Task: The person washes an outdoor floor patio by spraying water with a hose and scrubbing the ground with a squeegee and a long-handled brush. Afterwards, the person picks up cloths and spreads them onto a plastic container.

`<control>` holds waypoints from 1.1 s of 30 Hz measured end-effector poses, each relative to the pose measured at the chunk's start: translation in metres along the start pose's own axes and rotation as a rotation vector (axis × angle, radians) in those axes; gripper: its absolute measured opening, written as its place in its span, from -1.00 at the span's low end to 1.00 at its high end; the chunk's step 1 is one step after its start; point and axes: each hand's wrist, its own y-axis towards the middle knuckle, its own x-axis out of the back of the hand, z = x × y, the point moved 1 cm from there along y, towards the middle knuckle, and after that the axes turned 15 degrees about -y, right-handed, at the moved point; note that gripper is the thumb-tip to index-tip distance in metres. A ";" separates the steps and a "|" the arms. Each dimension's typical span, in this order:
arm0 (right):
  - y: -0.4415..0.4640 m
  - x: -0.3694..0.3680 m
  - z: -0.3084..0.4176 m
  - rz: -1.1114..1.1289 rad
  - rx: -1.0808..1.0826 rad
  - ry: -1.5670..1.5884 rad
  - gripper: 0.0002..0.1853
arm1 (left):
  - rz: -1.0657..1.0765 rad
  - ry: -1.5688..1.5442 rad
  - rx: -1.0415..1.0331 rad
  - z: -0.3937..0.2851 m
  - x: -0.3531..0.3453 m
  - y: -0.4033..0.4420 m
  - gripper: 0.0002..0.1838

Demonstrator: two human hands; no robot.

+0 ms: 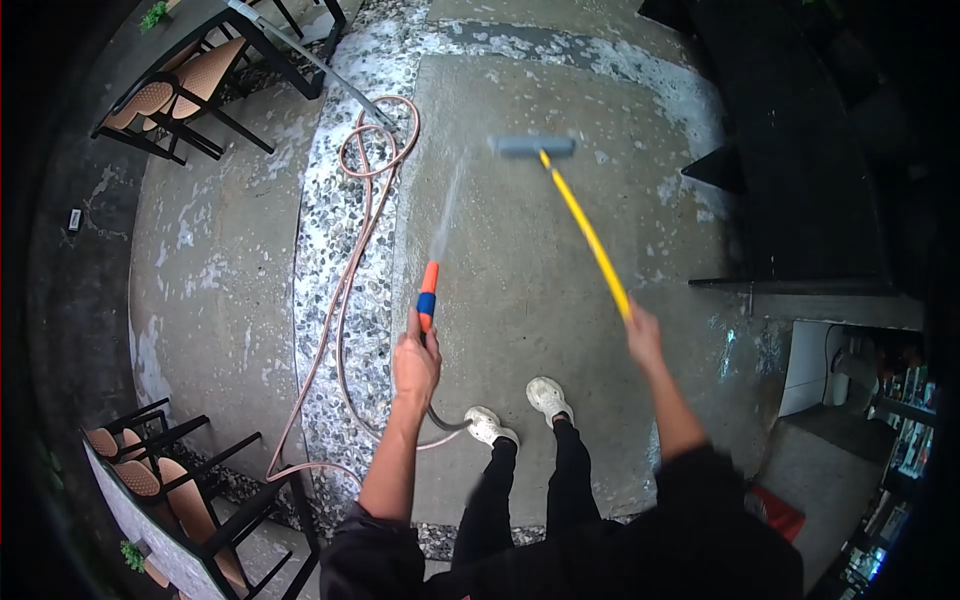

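In the head view, my left hand [416, 362] is closed around an orange and blue hose nozzle [428, 288], which sprays water forward onto the wet concrete floor [500, 330]. A pinkish hose [335, 300] trails from there over the pebbled strip and loops farther ahead. My right hand [645, 338] grips the yellow pole [592, 240] of a broom or floor brush. Its wide grey head [534, 146] rests on or just above the floor ahead, slightly blurred. White suds are scattered over the concrete.
Another grey pole [330, 75] reaches down to the hose loops. Chairs and tables [190, 95] stand at the upper left, with more chairs [160, 475] at the lower left. A dark counter [800, 200] runs along the right, above shelves [905, 440]. My white shoes [547, 397] are on the concrete.
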 end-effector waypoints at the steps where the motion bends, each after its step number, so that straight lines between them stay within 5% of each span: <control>1: 0.049 0.021 0.037 0.165 -0.182 0.047 -0.65 | 0.002 0.000 -0.013 -0.002 0.001 0.002 -0.52; 3: 0.088 0.033 0.057 0.170 -0.350 0.119 -0.64 | -0.013 0.004 -0.072 -0.006 0.004 0.009 -0.53; 5: 0.052 0.039 0.032 0.061 -0.148 0.113 -0.64 | -0.063 0.009 -0.112 -0.019 0.004 0.019 -0.52; 8: -0.059 0.084 0.014 0.056 -0.153 0.193 -0.62 | -0.015 0.026 -0.096 -0.044 -0.002 0.024 -0.52; 10: -0.105 0.135 0.033 0.334 -0.405 0.095 -0.60 | 0.084 0.033 -0.032 -0.067 -0.011 0.026 -0.51; 14: -0.114 0.136 0.056 0.384 -0.494 0.067 -0.59 | 0.125 0.005 -0.058 -0.104 -0.060 0.037 -0.54; 18: 0.000 0.050 0.019 0.358 -0.517 0.276 -0.58 | 0.162 -0.015 -0.022 -0.131 -0.102 0.088 -0.54; 23: 0.314 -0.005 -0.008 0.264 -0.461 0.410 -0.62 | 0.164 0.064 0.014 -0.158 -0.131 0.173 -0.52; 24: 0.368 0.045 0.019 0.406 -0.595 0.381 -0.63 | 0.155 0.024 -0.004 -0.161 -0.134 0.189 -0.51; 26: 0.421 0.052 -0.006 0.271 -0.476 0.208 -0.63 | 0.101 0.025 -0.084 -0.176 -0.135 0.216 -0.53; 28: 0.383 0.063 -0.058 0.017 -0.137 0.199 -0.63 | 0.070 -0.005 -0.156 -0.192 -0.136 0.241 -0.54; 32: 0.180 0.139 -0.103 0.142 -0.323 0.258 -0.59 | 0.068 0.076 -0.083 -0.214 -0.131 0.276 -0.54; 33: 0.138 0.172 -0.093 0.352 -0.556 0.303 -0.59 | 0.058 0.066 -0.062 -0.213 -0.130 0.282 -0.55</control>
